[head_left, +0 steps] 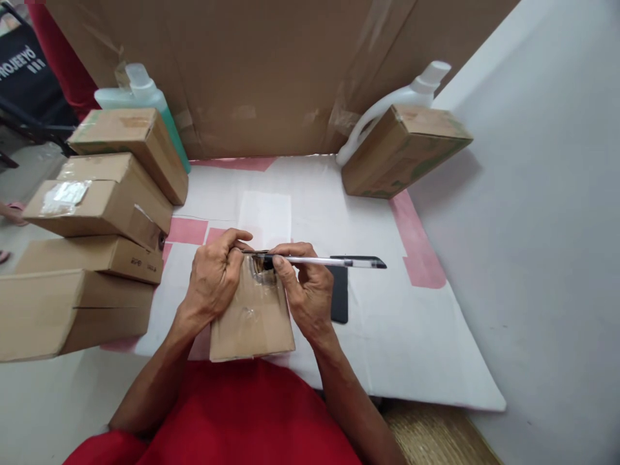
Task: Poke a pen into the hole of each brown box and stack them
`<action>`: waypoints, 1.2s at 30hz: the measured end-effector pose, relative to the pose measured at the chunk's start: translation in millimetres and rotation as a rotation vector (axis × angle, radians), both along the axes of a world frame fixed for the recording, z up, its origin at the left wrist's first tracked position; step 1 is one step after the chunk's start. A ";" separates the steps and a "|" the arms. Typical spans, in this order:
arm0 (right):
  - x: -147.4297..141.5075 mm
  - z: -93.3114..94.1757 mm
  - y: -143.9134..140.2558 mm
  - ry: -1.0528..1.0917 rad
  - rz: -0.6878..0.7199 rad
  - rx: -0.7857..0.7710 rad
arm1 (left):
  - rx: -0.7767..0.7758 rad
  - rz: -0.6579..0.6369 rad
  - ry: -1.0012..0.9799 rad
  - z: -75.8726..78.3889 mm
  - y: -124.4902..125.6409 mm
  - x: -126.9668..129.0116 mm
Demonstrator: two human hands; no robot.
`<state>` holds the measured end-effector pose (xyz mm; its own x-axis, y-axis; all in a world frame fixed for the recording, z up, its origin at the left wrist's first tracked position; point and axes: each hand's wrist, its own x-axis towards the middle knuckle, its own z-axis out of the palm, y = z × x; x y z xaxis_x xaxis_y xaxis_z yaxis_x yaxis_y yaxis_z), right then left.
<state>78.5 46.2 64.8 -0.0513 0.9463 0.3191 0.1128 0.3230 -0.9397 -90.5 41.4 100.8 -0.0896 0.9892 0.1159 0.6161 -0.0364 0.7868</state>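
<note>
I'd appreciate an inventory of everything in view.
Pen: one, clear, black-ended, centre
Thin object: one, dark, beside pen
Small carton: one, brown, centre
Flat object: one, black, centre right
Other cartons: five, brown, four left, one right
Bottle: one, green, left
Handled bottle: one, white, right
Table: one, white and pink, centre
Cardboard panel: one, brown, behind table
Wall: one, pale, right
Floor: pale, left
Chair: one, dark, upper left
Fabric: one, red, upper left
Woven item: one, yellowish, lower right
Another person's foot: at least one, left edge
Clothing: red, bottom
Left hand: one, on small carton
Right hand: one, holding pen

Thin dark strip (256, 251), apparently with both ends behind fingers (294, 248)
</note>
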 end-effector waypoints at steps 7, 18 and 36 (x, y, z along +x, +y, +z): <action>9.6 5.3 -2.3 -0.028 0.062 0.023 | 0.004 -0.001 0.019 0.6 -0.5 -0.3; 34.5 16.5 -9.0 -0.062 0.091 -0.015 | -0.018 0.003 0.061 3.8 -2.2 1.1; 45.4 -79.9 -2.5 -0.908 -0.094 -0.574 | 0.009 0.011 0.141 3.8 0.9 -4.8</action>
<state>123.9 43.7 -15.1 0.0351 0.9550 -0.2946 0.8455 -0.1856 -0.5007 -95.3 42.3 104.6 -0.0824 0.9871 0.1371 0.7208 -0.0360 0.6922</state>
